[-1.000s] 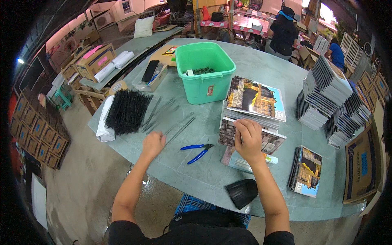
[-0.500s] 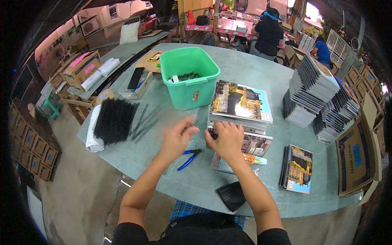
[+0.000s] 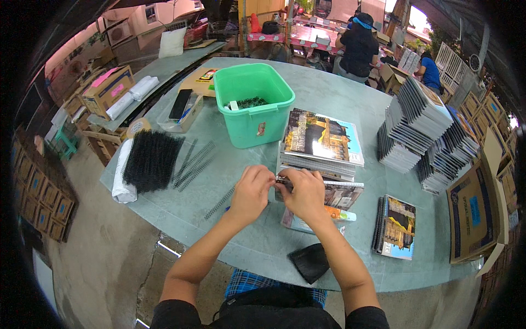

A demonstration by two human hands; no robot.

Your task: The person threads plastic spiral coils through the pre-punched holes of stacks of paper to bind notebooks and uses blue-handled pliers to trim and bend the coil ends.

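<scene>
My right hand [image 3: 301, 192] grips an upright notebook [image 3: 345, 196] by its left end, thumb and fingers closed around it. Against that same corner my left hand [image 3: 252, 189] is pinched, its fingertips meeting the right thumb; what lies between them is too small to make out. Just behind is a stack of notebooks with picture covers [image 3: 322, 137]. A dark spiral coil [image 3: 219, 203] lies on the table beside my left hand. Blue-handled pliers are mostly hidden under that hand. Close to my right wrist are a pale tube with an orange part [image 3: 338, 214] and a black pouch-like item [image 3: 309, 262].
A green bin [image 3: 257, 129] with dark scraps stands behind the stack. Bundled black coils [image 3: 150, 162] and loose coils [image 3: 194, 167] lie left. Bound notebooks rise in piles [image 3: 408, 131] at right, near a small pair [image 3: 395, 226] and a cardboard box [image 3: 475, 216]. Two people sit farther back.
My left hand has moved right to meet the right hand at the notebook's corner, covering most of the pliers. The right hand keeps its hold on the notebook.
</scene>
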